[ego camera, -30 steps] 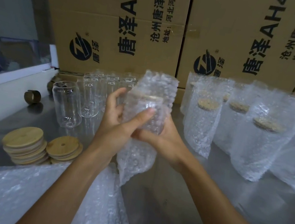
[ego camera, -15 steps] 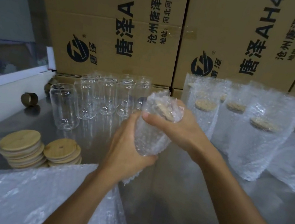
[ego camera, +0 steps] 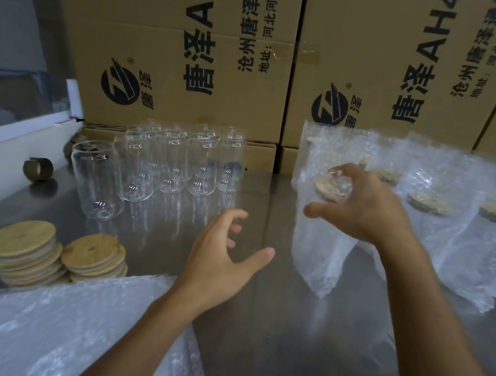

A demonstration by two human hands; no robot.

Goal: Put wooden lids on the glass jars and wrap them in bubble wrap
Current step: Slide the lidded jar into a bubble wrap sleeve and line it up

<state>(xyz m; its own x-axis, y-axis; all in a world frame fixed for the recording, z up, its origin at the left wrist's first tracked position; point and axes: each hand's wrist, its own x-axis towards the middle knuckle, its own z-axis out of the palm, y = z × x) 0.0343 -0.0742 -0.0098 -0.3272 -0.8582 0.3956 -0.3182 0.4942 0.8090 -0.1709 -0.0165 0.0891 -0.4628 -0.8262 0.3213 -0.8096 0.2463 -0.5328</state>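
Since half a second ago the left hand (ego camera: 220, 262) has let go of the wrapped jar (ego camera: 322, 230) and dropped away toward the near side; its fingers (ego camera: 236, 219) now hang loosely curled over the steel surface (ego camera: 263, 339), grasping nothing. Only the right hand (ego camera: 369, 209) keeps hold of the jar: its fingers (ego camera: 340, 172) are curled over the top, pinching the bubble wrap gathered above the wooden lid (ego camera: 326, 186), thumb out to the side. That jar now stands upright at the left end of the row of wrapped jars (ego camera: 433, 220), just beside them, its loose wrap trailing down onto the surface. Left of the hands stand the bare glass jars (ego camera: 158, 165) in a cluster, and nearer, two stacks of wooden lids (ego camera: 26, 251). A sheet of bubble wrap (ego camera: 17, 323) lies under the left forearm. Cardboard boxes (ego camera: 185, 27) line the back.
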